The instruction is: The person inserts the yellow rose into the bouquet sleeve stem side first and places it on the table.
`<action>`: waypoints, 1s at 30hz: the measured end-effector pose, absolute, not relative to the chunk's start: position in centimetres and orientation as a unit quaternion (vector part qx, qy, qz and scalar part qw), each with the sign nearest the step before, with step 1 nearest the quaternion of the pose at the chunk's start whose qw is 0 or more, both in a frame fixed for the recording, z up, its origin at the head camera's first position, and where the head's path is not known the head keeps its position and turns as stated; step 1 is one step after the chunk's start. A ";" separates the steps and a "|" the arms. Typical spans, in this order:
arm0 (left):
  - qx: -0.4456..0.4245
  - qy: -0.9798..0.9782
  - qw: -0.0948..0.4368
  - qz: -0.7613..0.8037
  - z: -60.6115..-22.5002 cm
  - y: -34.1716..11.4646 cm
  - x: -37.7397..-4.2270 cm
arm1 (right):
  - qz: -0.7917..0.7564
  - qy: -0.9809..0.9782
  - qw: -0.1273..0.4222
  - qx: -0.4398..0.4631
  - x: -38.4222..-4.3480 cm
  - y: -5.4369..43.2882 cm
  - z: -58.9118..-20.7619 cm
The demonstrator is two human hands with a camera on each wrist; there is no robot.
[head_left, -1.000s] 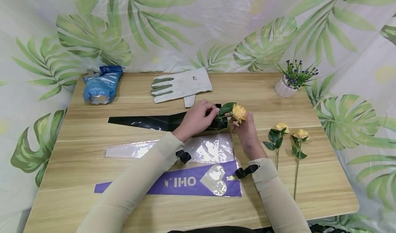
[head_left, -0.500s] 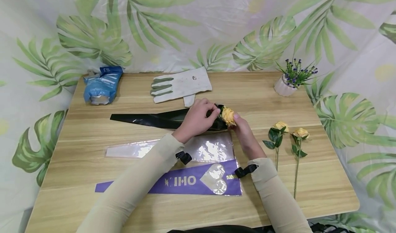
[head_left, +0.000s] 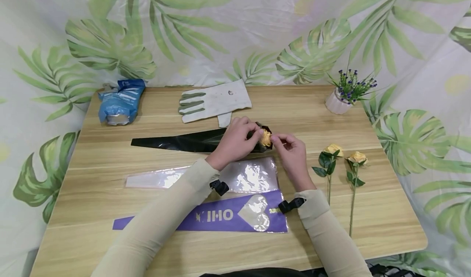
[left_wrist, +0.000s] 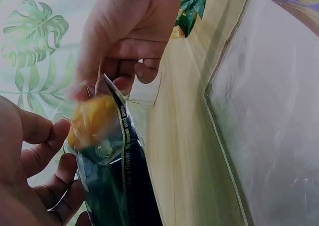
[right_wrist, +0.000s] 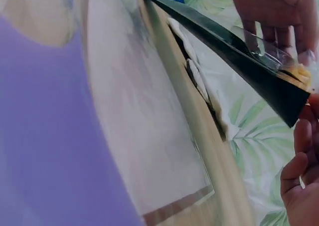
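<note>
A tapered flower sleeve, black on one face and clear on the other, is lifted with its wide mouth to the right. Inside that mouth sits a yellow rose; its stem is hidden. My left hand holds the sleeve by its edge near the mouth, and in the left wrist view my left fingers lie along the clear side. At the mouth, my right hand pinches the sleeve's rim beside the bloom, thumb and forefinger together. Motion blurs the right fingertips in the left wrist view.
Nearer me lie a clear sleeve and a purple sleeve with a heart window. Two yellow roses rest at the right. A white glove, a blue packet and a potted plant stand along the back.
The rose has moved left, from outside the black sleeve into its mouth. My right hand has followed and shifted from the bloom to the rim. My left hand has stayed nearly still.
</note>
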State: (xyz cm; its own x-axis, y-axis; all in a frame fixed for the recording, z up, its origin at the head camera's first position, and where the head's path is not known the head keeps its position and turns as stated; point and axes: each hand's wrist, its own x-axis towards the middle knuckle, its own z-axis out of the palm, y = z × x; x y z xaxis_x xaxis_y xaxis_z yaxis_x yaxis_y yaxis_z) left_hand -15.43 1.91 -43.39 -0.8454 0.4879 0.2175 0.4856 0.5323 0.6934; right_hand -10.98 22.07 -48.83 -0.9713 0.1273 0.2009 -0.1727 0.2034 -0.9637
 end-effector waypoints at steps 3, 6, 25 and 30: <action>0.278 0.877 0.004 0.392 -43.3 2.0 -15.5 | 0.574 -0.807 0.114 0.087 -11.0 22.1 -49.0; 0.274 0.881 0.010 0.385 -43.3 2.0 -15.5 | 0.531 -0.828 0.105 0.147 -10.9 22.1 -49.0; 0.266 0.920 0.016 0.286 -44.2 -2.2 -14.4 | 0.507 -0.856 0.063 0.081 -12.5 19.9 -49.5; 0.259 0.946 0.107 0.162 -46.4 -6.6 -12.6 | 0.518 -0.855 0.001 0.027 -13.3 20.7 -49.5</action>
State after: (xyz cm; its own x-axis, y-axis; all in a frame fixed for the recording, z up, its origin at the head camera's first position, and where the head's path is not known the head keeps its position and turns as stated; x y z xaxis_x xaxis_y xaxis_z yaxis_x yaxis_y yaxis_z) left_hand -12.55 -6.57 -46.39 -0.8433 0.5242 -0.1187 0.4550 0.8138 0.3616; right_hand -13.34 20.70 -49.52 -0.9985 -0.0460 0.0302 -0.0481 0.4622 -0.8855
